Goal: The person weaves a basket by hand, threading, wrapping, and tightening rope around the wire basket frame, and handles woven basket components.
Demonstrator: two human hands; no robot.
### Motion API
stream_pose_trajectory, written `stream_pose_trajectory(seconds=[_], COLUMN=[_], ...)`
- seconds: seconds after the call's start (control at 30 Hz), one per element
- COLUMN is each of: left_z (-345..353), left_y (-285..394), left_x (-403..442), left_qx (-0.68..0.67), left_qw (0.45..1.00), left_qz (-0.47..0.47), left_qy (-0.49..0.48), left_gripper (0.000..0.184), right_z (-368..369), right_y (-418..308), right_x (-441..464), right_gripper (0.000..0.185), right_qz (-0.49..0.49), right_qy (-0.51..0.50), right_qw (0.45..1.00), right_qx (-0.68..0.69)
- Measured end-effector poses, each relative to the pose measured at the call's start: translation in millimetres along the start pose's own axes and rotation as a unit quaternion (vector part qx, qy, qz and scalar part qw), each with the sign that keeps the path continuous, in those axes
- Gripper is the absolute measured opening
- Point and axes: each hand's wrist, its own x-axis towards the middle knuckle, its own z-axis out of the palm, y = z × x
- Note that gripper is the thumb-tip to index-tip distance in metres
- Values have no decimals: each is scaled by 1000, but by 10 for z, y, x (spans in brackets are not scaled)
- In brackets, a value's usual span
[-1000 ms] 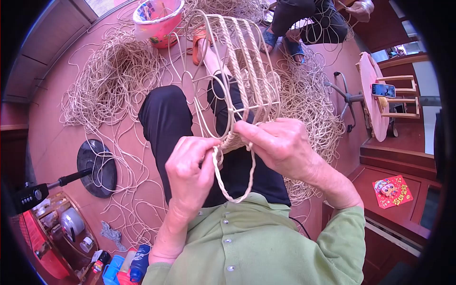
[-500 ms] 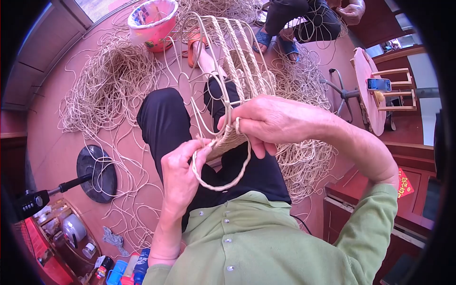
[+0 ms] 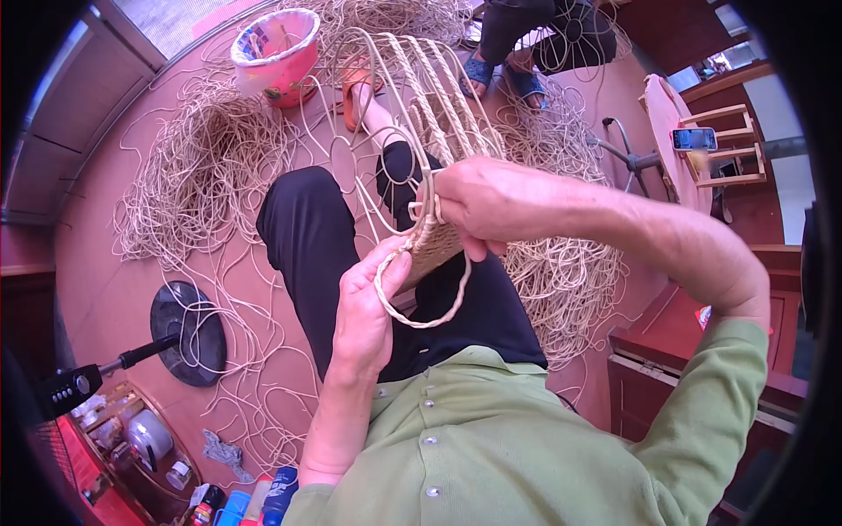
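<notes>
A partly woven basket (image 3: 441,96), its wire frame wound with beige cord, lies between my knees. My left hand (image 3: 368,294) is closed, with thumb and fingers pinching the twisted cord at the basket's near rim. A loop of cord (image 3: 424,325) hangs from the rim between my hands, over my lap. My right hand (image 3: 469,206) is closed on the cord at the rim, just above and right of the left. Its fingertips are partly hidden behind the rim and hand.
Heaps of loose cord (image 3: 206,167) cover the floor on both sides. A lined red bucket (image 3: 289,74) stands ahead. Another person's legs and sandals (image 3: 476,74) are at the top right. A round black stand base (image 3: 189,329) is at left, and a wooden cabinet (image 3: 653,351) at right.
My left hand has moved up and right, closer against the rim, its thumb now pressed on the cord. The loop has shifted up and right with it. The right elbow has swung outward.
</notes>
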Motion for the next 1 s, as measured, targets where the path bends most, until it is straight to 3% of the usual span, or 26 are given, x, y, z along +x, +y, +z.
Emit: stream_pose_trajectory(seconds=[0.07,0.17,0.2,0.3,0.33,0.47,0.57,0.6,0.7,0.83,0.87,0.9,0.97,1.0], left_z=[7,-60,-25,-44,-31,-75,-152,-167,-212,-221,-206,-237,-201,-159], left_y=[7,-51,-72,-121,-83,20,16,47,43,21,11,-15,44,106], left_x=[-8,-5,-15,18,42,33,-14,-31,-27,-130,-162,-145,-107,-105], left_qx=[6,258,268,336,348,197,184,179,264,262,196,250,458,518], left_qw=[1000,963,954,913,912,979,982,983,956,955,979,961,834,787], left_qz=[-4,27,89,200,193,55,42,2,66,105,51,115,280,314], left_qy=[3,79,102,115,104,17,-18,-39,-111,-87,-22,28,127,117], left_gripper=[35,25,18,17,19,29,34,40,45,50,49,48,45,47], right_z=[81,278,319,273,257,205,232,146,45,85,142,248,501,565], right_y=[30,77,84,63,81,157,195,99,193,116,84,136,320,312], right_x=[-24,-50,-72,-155,-157,-83,-121,-151,-15,-23,-68,-77,-66,-104], right_gripper=[29,31,30,28,29,40,38,39,41,25,13,10,10,13], right_qz=[5,-19,-34,-31,-24,-2,-70,-23,17,-38,-41,-98,-212,-191], right_qy=[62,125,136,106,82,90,130,83,-40,25,68,156,322,320], right_qw=[996,990,987,985,981,988,988,996,999,999,997,979,889,890], right_qx=[59,69,78,136,173,127,-33,-11,-15,-24,-8,-92,-248,-264])
